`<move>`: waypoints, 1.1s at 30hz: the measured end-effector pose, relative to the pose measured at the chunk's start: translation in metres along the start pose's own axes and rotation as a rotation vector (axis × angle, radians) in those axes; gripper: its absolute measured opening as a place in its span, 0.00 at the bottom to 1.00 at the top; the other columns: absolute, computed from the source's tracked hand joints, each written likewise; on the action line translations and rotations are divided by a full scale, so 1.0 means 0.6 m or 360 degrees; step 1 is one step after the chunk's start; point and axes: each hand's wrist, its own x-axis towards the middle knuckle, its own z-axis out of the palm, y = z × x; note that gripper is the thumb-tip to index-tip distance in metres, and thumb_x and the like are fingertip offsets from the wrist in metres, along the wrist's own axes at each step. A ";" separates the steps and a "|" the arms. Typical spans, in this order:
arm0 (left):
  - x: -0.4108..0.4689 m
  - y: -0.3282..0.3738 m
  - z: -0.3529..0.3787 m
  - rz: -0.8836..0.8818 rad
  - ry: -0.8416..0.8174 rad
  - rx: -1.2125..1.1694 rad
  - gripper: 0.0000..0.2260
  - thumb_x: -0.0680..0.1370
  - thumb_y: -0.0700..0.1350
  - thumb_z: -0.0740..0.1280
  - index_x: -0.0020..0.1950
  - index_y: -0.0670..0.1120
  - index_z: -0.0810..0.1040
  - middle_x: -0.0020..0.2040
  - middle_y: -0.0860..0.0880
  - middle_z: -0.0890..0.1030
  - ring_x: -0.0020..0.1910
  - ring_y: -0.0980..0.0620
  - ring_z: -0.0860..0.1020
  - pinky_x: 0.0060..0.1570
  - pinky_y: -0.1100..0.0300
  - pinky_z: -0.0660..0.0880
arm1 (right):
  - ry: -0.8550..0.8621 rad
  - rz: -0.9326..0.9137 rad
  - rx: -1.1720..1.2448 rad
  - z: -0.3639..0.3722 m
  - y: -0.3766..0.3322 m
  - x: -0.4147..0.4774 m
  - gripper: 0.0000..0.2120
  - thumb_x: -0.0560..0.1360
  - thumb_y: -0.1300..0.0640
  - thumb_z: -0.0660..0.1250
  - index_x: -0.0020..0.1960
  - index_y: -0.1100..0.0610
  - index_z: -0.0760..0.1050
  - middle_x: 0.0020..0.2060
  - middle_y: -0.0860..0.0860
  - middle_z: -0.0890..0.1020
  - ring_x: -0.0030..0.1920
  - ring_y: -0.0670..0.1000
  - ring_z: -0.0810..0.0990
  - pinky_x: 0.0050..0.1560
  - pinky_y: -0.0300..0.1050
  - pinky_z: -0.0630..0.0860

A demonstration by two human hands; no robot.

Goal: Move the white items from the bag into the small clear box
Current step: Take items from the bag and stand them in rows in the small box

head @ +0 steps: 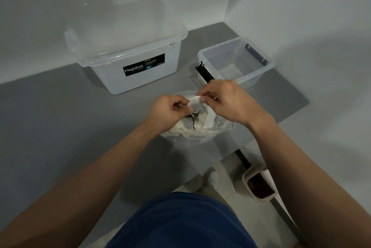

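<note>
A clear plastic bag [197, 134] lies on the grey table [84, 119] just in front of me, holding several white items [180, 129] and something dark. Over the bag's mouth, my left hand [169, 110] and my right hand [225, 100] both pinch a white strip-like piece [195, 102], one hand at each end. The small clear box [235, 62] stands open behind the bag to the right, apparently with nothing inside.
A bigger clear box [131, 54] labelled Megabox, its lid on, stands at the back left. White walls enclose the table behind and to the right. Below the table's right front edge, a beige bin [259, 183] and my foot [210, 178] are on the floor.
</note>
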 end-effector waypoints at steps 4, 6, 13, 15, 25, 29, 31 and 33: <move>0.017 -0.002 0.006 0.0251 -0.0011 0.0739 0.07 0.78 0.49 0.72 0.54 0.51 0.85 0.47 0.54 0.85 0.42 0.56 0.81 0.41 0.63 0.71 | 0.0070 0.0088 -0.0179 0.006 0.010 -0.010 0.07 0.78 0.58 0.68 0.53 0.53 0.84 0.45 0.48 0.83 0.44 0.50 0.82 0.48 0.49 0.79; 0.025 -0.005 0.023 0.0472 -0.0076 0.1341 0.09 0.81 0.49 0.64 0.57 0.54 0.83 0.52 0.53 0.83 0.52 0.49 0.80 0.44 0.57 0.74 | 0.0025 0.0178 -0.0260 0.013 0.015 -0.019 0.08 0.79 0.58 0.67 0.54 0.53 0.84 0.47 0.50 0.83 0.46 0.54 0.82 0.48 0.55 0.80; 0.049 -0.034 0.073 0.0736 -0.0113 0.1935 0.03 0.72 0.46 0.72 0.42 0.50 0.86 0.38 0.52 0.81 0.42 0.49 0.78 0.31 0.59 0.66 | -0.0127 0.0328 -0.0489 0.031 0.027 -0.046 0.10 0.82 0.52 0.62 0.56 0.50 0.81 0.52 0.47 0.81 0.49 0.57 0.83 0.44 0.53 0.81; 0.054 -0.042 0.074 0.0747 -0.0093 0.1860 0.04 0.72 0.47 0.71 0.41 0.50 0.86 0.38 0.52 0.81 0.42 0.48 0.78 0.32 0.59 0.68 | -0.0146 0.0333 -0.0490 0.033 0.034 -0.050 0.10 0.82 0.52 0.62 0.58 0.49 0.81 0.53 0.46 0.81 0.51 0.57 0.83 0.44 0.53 0.80; 0.029 0.013 0.011 -0.0073 0.0267 -0.0337 0.04 0.77 0.44 0.75 0.50 0.49 0.87 0.42 0.56 0.86 0.39 0.61 0.81 0.42 0.67 0.76 | -0.0098 0.0086 0.0037 0.005 0.056 -0.053 0.06 0.79 0.57 0.70 0.54 0.53 0.85 0.59 0.48 0.81 0.51 0.47 0.81 0.52 0.43 0.80; 0.023 0.044 -0.005 -0.0178 0.0226 -0.0944 0.04 0.78 0.41 0.72 0.51 0.45 0.86 0.46 0.50 0.87 0.45 0.56 0.82 0.46 0.62 0.77 | -0.0036 0.0091 0.0265 -0.004 0.036 -0.044 0.06 0.80 0.54 0.70 0.53 0.50 0.85 0.69 0.48 0.77 0.62 0.45 0.80 0.58 0.39 0.79; 0.020 0.060 -0.007 -0.0099 0.0210 -0.1069 0.04 0.77 0.41 0.71 0.51 0.45 0.85 0.46 0.51 0.87 0.46 0.56 0.83 0.46 0.63 0.78 | 0.0053 0.0087 0.0333 -0.008 0.028 -0.039 0.06 0.79 0.55 0.71 0.54 0.51 0.85 0.63 0.46 0.81 0.59 0.44 0.81 0.57 0.40 0.80; 0.018 0.075 -0.004 -0.0035 0.0188 -0.1120 0.05 0.77 0.41 0.70 0.51 0.46 0.85 0.47 0.50 0.87 0.46 0.55 0.84 0.46 0.63 0.78 | 0.0131 0.0067 0.0386 -0.013 0.023 -0.037 0.06 0.79 0.58 0.72 0.54 0.53 0.86 0.55 0.44 0.84 0.53 0.43 0.83 0.56 0.40 0.80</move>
